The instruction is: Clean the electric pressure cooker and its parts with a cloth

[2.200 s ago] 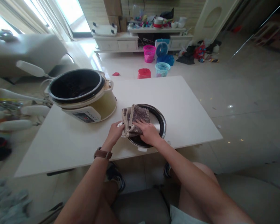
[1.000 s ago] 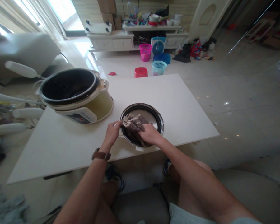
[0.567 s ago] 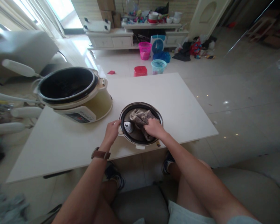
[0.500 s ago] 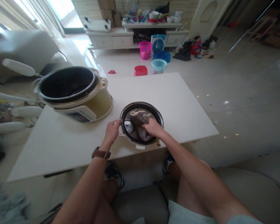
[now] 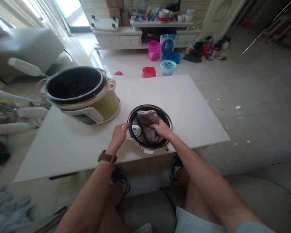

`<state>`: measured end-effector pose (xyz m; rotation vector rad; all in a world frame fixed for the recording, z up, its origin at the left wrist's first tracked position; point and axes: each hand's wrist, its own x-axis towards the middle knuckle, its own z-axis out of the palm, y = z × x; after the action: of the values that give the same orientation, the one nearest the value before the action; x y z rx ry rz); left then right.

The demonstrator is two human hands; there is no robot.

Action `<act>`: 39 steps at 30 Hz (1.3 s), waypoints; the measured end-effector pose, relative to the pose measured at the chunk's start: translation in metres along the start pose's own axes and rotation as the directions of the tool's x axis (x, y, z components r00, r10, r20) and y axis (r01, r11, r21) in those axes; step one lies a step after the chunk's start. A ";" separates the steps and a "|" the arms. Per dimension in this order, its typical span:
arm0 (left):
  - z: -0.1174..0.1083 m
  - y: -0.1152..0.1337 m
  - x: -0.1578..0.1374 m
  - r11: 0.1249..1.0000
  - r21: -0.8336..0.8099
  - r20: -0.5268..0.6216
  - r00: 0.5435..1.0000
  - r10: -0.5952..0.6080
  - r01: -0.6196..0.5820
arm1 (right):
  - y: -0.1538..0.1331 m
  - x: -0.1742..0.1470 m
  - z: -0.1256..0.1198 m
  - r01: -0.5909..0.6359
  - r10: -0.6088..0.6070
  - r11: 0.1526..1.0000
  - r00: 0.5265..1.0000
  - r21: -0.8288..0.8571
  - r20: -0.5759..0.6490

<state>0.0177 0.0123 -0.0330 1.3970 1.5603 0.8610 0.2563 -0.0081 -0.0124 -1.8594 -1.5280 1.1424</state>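
A round pressure cooker lid (image 5: 142,141) lies with its inner side up near the front edge of the white table (image 5: 184,106). My left hand (image 5: 119,135) grips the lid's left rim, fingers closed on it. In my right hand (image 5: 163,129) is a bunched grey-brown cloth (image 5: 147,121), pressed against the inside of the lid. A round metal valve cover (image 5: 136,130) shows on the lid's left part, beside the cloth. To the left stands the cream electric pressure cooker (image 5: 106,108), open, with its dark inner pot (image 5: 75,84) in place.
White-handled utensils (image 5: 26,66) stick out left of the cooker. Beyond the table's far edge are a red stool (image 5: 148,72), a light blue basket (image 5: 168,67) and a pink basket (image 5: 154,51). A grey sofa seat (image 5: 145,210) lies beneath me.
The cloth in my right hand has shifted slightly over the lid and changed its folds. My left hand keeps its hold on the rim. The whole view has moved a little.
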 end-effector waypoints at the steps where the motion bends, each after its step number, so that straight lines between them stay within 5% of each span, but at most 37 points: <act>1: 0.000 0.000 0.000 1.000 0.000 0.000 1.000 -0.004 0.004 | 0.002 0.004 -0.001 -0.003 0.007 0.986 1.000 0.166 -0.027; 6: 0.001 -0.004 0.001 0.999 0.007 0.002 0.999 -0.044 0.044 | 0.015 0.021 -0.026 0.149 0.168 0.631 0.932 0.762 -0.322; 9: 0.002 -0.005 0.001 0.999 -0.002 0.005 0.999 -0.049 0.049 | 0.021 0.027 -0.045 0.303 0.212 0.398 0.888 0.866 -0.408; 11: 0.002 -0.003 0.001 0.999 -0.012 0.006 0.999 -0.050 0.050 | 0.024 0.028 -0.053 0.426 0.217 0.339 0.833 0.839 -0.510; 14: 0.001 0.001 -0.001 0.999 -0.015 0.004 0.999 -0.049 0.049 | 0.025 0.027 -0.055 0.552 0.211 0.448 0.700 0.703 -0.683; 16: 0.001 0.002 -0.002 0.999 -0.017 0.006 0.999 -0.039 0.040 | 0.025 0.024 -0.052 0.543 0.162 0.579 0.655 0.609 -0.738; 19: 0.002 0.001 0.000 0.999 -0.033 0.001 1.000 -0.016 0.016 | 0.024 0.018 -0.042 0.439 0.025 0.775 0.698 0.455 -0.716; 23: 0.006 -0.001 0.003 0.998 -0.070 -0.024 1.000 0.001 -0.002 | 0.021 0.010 -0.021 0.219 -0.133 0.969 0.854 0.116 -0.503; 26: 0.009 0.002 0.002 0.990 -0.137 -0.019 0.999 -0.030 0.027 | 0.018 0.005 -0.004 0.141 -0.185 0.970 0.958 -0.200 -0.221; 29: 0.012 0.010 -0.002 0.967 -0.224 0.017 0.993 -0.121 0.121 | 0.018 0.001 0.008 0.220 -0.241 0.898 0.971 -0.382 -0.007; 39: 0.021 0.025 -0.015 0.904 -0.388 0.087 0.984 -0.158 0.179 | 0.022 0.002 0.013 0.185 -0.215 0.866 0.977 -0.465 -0.012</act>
<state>0.0469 0.0002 -0.0161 0.9721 1.3503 0.9605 0.2580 -0.0137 -0.0374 -1.9381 -2.0348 0.6509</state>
